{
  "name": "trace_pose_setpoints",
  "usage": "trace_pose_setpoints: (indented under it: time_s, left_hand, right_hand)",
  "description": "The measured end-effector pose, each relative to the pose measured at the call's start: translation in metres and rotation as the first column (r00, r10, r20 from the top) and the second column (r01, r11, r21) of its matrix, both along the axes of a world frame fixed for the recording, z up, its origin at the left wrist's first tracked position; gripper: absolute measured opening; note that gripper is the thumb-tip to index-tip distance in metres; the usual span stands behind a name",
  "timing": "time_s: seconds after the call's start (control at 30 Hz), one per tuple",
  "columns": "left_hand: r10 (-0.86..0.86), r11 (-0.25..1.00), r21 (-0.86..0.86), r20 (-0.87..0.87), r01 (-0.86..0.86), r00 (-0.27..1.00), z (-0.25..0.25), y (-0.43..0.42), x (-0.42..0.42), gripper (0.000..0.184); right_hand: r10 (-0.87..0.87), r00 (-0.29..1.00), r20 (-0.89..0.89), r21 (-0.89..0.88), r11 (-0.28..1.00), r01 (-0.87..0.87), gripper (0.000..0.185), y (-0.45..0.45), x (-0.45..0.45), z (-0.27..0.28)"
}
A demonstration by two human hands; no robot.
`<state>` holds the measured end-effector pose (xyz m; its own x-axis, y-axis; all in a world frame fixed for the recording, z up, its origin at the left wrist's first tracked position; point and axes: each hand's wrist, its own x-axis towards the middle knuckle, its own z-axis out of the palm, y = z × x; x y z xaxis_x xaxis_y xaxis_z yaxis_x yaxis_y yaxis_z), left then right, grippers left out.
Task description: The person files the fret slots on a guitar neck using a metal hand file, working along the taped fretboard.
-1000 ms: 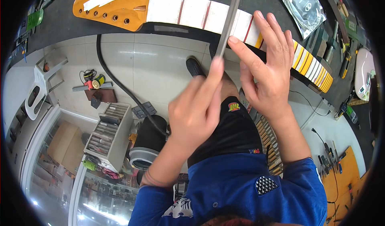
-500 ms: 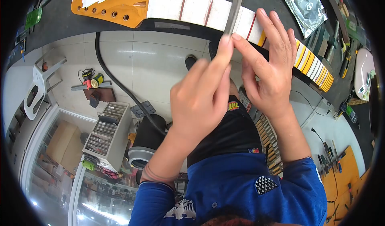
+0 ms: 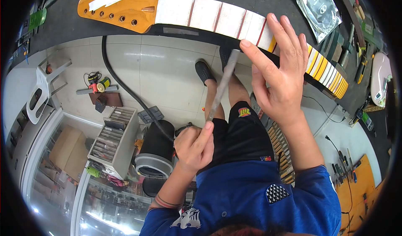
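Observation:
A guitar neck lies across the dark bench, its orange headstock (image 3: 140, 14) at the left and its fretboard (image 3: 205, 13) covered in white tape with thin dark and red lines. Toward the right end the tape (image 3: 322, 66) turns to yellow and white stripes. My left hand (image 3: 194, 146) is closed round the lower end of a flat metal file (image 3: 224, 85), whose tip points up toward the neck's front edge, apart from it. My right hand (image 3: 280, 73) rests with spread fingers on the fretboard, holding nothing; its index fingertip is at the near edge.
A clear plastic packet (image 3: 320, 10) and several tools lie on the bench at the right. Below the bench are a black hose (image 3: 121, 85), a black bin (image 3: 157, 146), a box of files (image 3: 113, 139) and a white chair (image 3: 39, 93).
My left hand has drawn the file down and back toward my body, off the fretboard. My right hand stays nearly where it was on the neck.

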<state>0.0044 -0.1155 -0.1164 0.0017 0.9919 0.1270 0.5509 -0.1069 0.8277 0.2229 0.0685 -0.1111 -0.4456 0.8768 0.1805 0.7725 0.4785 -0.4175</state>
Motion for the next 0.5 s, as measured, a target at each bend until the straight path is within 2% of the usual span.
trace_pose_setpoints:
  time_s: [0.07, 0.17, 0.27, 0.37, 0.5]
  left_hand:
    - [-0.03, 0.999, 0.036, -0.046, 0.031, 0.998, -0.002, 0.005, 0.0, 0.061]
    - [0.06, 0.998, -0.007, -0.086, -0.061, 0.994, -0.005, 0.006, 0.008, 0.063]
    - [0.001, 1.0, -0.008, -0.115, -0.002, 0.993, -0.001, 0.012, 0.005, 0.063]
    - [0.016, 1.0, -0.023, -0.133, -0.019, 0.991, 0.002, 0.015, 0.007, 0.063]
    - [0.089, 0.993, -0.058, -0.166, -0.1, 0.982, 0.006, 0.051, 0.022, 0.066]
  right_hand:
    - [-0.001, 1.0, -0.007, -0.011, 1.0, 0.001, 0.064, 0.0, 0.0, 0.002]
    - [0.0, 1.0, -0.017, -0.014, 1.0, -0.001, 0.062, 0.0, 0.002, 0.001]
    - [-0.002, 1.0, -0.018, -0.02, 1.0, 0.001, 0.062, 0.0, 0.001, 0.001]
    - [-0.003, 1.0, -0.015, -0.026, 1.0, 0.002, 0.062, 0.001, 0.0, 0.003]
    - [-0.008, 1.0, -0.002, -0.022, 1.0, 0.008, 0.064, 0.001, 0.0, 0.003]
